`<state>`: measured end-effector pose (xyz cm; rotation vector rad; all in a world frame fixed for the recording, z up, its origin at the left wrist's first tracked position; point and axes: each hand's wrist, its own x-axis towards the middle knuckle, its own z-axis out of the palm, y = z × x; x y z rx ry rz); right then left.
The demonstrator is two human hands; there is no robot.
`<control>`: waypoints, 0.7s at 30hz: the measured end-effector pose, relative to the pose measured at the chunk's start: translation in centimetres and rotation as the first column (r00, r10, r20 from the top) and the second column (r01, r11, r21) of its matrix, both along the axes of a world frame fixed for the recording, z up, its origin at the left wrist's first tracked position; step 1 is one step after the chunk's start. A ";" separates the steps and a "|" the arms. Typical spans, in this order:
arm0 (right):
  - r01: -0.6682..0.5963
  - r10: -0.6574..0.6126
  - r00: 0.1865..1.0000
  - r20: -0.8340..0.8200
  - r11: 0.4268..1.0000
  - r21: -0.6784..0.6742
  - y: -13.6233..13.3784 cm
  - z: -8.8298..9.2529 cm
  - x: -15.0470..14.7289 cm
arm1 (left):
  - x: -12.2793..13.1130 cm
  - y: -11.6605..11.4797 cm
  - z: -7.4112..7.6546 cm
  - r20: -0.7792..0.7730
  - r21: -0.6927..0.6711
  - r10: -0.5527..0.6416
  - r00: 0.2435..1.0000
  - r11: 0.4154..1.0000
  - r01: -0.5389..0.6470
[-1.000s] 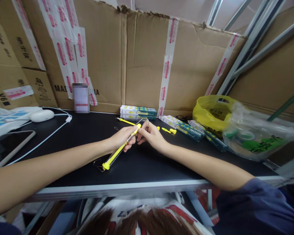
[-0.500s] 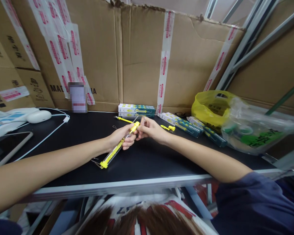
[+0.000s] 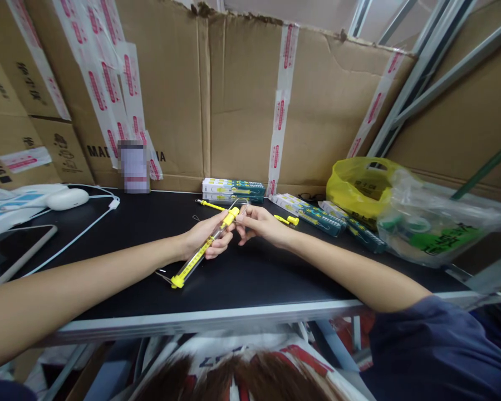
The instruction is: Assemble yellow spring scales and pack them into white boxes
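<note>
My left hand (image 3: 211, 236) is wrapped round the upper part of a spring scale (image 3: 196, 260), a clear tube with a yellow graduated core and yellow end caps. The scale slants, its lower cap toward me, with a thin metal wire piece by that end. At the upper cap, my right hand (image 3: 256, 224) has thumb and forefinger closed on a bent metal hook (image 3: 242, 200), whose curve rises above the fingers. Its other fingers hang curled below. The exact pinch point is partly hidden.
Behind my hands lie a thin yellow rod (image 3: 211, 205), stacked printed boxes (image 3: 234, 190) and a small yellow part (image 3: 286, 220). More boxes (image 3: 311, 213), a yellow bag (image 3: 359, 186) and a clear plastic bag (image 3: 434, 228) are at right. A white cable (image 3: 73, 236) runs at left.
The lower fingers of my right hand have loosened and dropped away from the scale. My left hand has shifted its fingers slightly, still round the tube.
</note>
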<state>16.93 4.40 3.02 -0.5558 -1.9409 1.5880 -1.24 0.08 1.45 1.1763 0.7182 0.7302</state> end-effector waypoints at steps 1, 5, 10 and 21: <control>0.001 -0.001 1.000 0.001 1.000 0.006 0.0 -0.1 0.0 | 0.0 0.0 0.0 -0.003 0.000 0.006 1.000 1.000 -0.006; 0.015 -0.016 1.000 0.017 0.996 0.092 0.2 -0.4 -0.1 | 0.0 0.0 0.0 -0.028 -0.010 -0.017 0.999 1.000 0.017; 0.088 -0.115 0.993 0.038 0.900 0.427 0.5 -0.4 0.3 | 0.0 -0.2 0.0 -0.047 0.047 -0.005 0.999 0.999 0.007; 0.102 -0.233 0.968 0.094 0.707 0.700 0.9 0.2 1.6 | -0.9 0.5 0.6 0.033 0.356 0.346 0.938 0.872 -0.335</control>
